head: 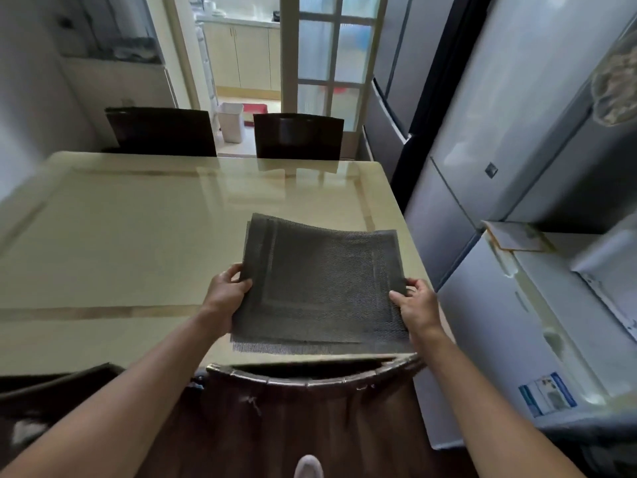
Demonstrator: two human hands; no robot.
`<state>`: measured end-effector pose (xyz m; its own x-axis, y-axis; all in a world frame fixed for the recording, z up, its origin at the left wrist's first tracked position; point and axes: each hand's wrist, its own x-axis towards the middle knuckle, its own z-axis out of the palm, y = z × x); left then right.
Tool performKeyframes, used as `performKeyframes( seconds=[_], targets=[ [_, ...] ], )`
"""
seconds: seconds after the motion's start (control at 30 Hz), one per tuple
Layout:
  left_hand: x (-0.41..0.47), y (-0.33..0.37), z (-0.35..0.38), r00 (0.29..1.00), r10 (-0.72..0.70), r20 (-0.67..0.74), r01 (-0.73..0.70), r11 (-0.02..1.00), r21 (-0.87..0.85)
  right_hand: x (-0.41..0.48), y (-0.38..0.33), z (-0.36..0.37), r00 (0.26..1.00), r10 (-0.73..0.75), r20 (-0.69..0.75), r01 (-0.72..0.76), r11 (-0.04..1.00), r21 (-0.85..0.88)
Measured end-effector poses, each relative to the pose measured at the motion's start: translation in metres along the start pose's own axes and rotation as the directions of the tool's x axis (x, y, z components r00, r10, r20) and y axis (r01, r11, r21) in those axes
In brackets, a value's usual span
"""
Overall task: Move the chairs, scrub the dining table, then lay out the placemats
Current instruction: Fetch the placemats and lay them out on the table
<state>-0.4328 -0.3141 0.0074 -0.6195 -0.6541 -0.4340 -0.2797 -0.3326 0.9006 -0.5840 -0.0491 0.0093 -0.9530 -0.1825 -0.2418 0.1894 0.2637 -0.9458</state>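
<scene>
Placemats (320, 288), stacked, gripped by my left hand (225, 293) and right hand (418, 307) at lower centre: I should lay each flat on the table (120, 253).

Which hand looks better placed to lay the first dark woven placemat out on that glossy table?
Probably the left hand: it grips the stack of dark woven placemats on the side where most of the glossy beige table stretches. The right hand grips the side by the table's right edge.
</scene>
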Motion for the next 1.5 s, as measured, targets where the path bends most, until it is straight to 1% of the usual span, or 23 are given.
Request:
performKeyframes(
  seconds=[0.07, 0.2, 0.3, 0.4, 0.53, 0.63, 0.7, 0.77, 0.87, 0.93, 1.0, 1.07, 1.13, 1.2, 1.23, 1.37, 1.4, 1.43, 1.47, 1.5],
  targets=[
    [0.024, -0.002, 0.011, 0.999, -0.024, -0.038, 0.024, 1.0, 0.012, 0.031, 0.004, 0.01, 1.0, 0.02, 0.005, -0.02, 0.999, -0.041],
    [0.068, -0.02, 0.026, 0.99, -0.072, -0.121, 0.079, 0.996, 0.046, 0.084, 0.027, 0.037, 0.997, 0.072, 0.013, -0.069, 0.98, -0.185],
    [0.092, -0.045, 0.031, 0.977, -0.143, -0.157, 0.157, 0.984, 0.081, 0.104, 0.056, 0.05, 0.99, 0.14, 0.017, -0.131, 0.961, -0.245],
    [0.107, -0.064, 0.033, 0.968, -0.178, -0.174, 0.204, 0.968, 0.143, 0.114, 0.079, 0.055, 0.987, 0.157, 0.014, -0.145, 0.94, -0.31],
    [0.124, -0.084, 0.042, 0.964, -0.14, -0.227, 0.199, 0.944, 0.265, 0.123, 0.102, 0.06, 0.988, 0.152, -0.023, -0.149, 0.913, -0.381],
    [0.133, -0.092, 0.044, 0.953, -0.062, -0.295, 0.193, 0.878, 0.438, 0.126, 0.112, 0.062, 0.992, 0.123, -0.032, -0.125, 0.889, -0.441],
    [0.137, -0.096, 0.042, 0.944, -0.025, -0.329, 0.197, 0.841, 0.504, 0.127, 0.114, 0.063, 0.993, 0.109, -0.035, -0.112, 0.856, -0.504],
    [0.138, -0.098, 0.042, 0.941, 0.005, -0.339, 0.201, 0.795, 0.572, 0.127, 0.116, 0.063, 0.995, 0.087, -0.047, -0.098, 0.794, -0.6],
    [0.139, -0.099, 0.042, 0.943, 0.073, -0.325, 0.179, 0.711, 0.679, 0.124, 0.114, 0.063, 0.999, 0.015, -0.034, -0.036, 0.643, -0.765],
    [0.139, -0.098, 0.042, 0.944, 0.112, -0.312, 0.164, 0.66, 0.733, 0.119, 0.11, 0.063, 0.996, -0.077, 0.037, 0.07, 0.483, -0.873],
    [0.14, -0.097, 0.041, 0.945, 0.137, -0.297, 0.156, 0.609, 0.777, 0.116, 0.104, 0.062, 0.98, -0.147, 0.132, 0.172, 0.304, -0.937],
    [0.14, -0.094, 0.039, 0.949, 0.172, -0.265, 0.143, 0.514, 0.846, 0.115, 0.1, 0.061, 0.956, -0.207, 0.207, 0.244, 0.172, -0.954],
    [0.138, -0.092, 0.038, 0.953, 0.216, -0.213, 0.118, 0.382, 0.916, 0.114, 0.099, 0.062, 0.943, -0.228, 0.242, 0.265, 0.079, -0.961],
    [0.135, -0.09, 0.038, 0.956, 0.249, -0.154, 0.085, 0.267, 0.96, 0.113, 0.098, 0.062, 0.939, -0.212, 0.269, 0.281, 0.031, -0.959],
    [0.134, -0.089, 0.038, 0.958, 0.259, -0.126, 0.066, 0.23, 0.971, 0.112, 0.099, 0.063, 0.94, -0.195, 0.28, 0.291, 0.031, -0.956],
    [0.132, -0.087, 0.037, 0.958, 0.283, -0.044, -0.003, 0.162, 0.987, 0.108, 0.091, 0.064, 0.93, -0.194, 0.312, 0.327, 0.047, -0.944],
    [0.131, -0.087, 0.037, 0.958, 0.286, -0.029, -0.017, 0.157, 0.987, 0.107, 0.09, 0.064, 0.927, -0.197, 0.319, 0.333, 0.042, -0.942],
    [0.131, -0.087, 0.037, 0.957, 0.288, -0.021, -0.031, 0.172, 0.985, 0.108, 0.089, 0.064, 0.928, -0.198, 0.316, 0.331, 0.043, -0.943],
    [0.131, -0.087, 0.037, 0.956, 0.291, -0.026, -0.038, 0.215, 0.976, 0.108, 0.089, 0.065, 0.93, -0.202, 0.308, 0.323, 0.044, -0.945],
    [0.131, -0.087, 0.038, 0.955, 0.293, -0.043, -0.043, 0.284, 0.958, 0.107, 0.087, 0.065, 0.934, -0.209, 0.29, 0.306, 0.048, -0.951]
  ],
)
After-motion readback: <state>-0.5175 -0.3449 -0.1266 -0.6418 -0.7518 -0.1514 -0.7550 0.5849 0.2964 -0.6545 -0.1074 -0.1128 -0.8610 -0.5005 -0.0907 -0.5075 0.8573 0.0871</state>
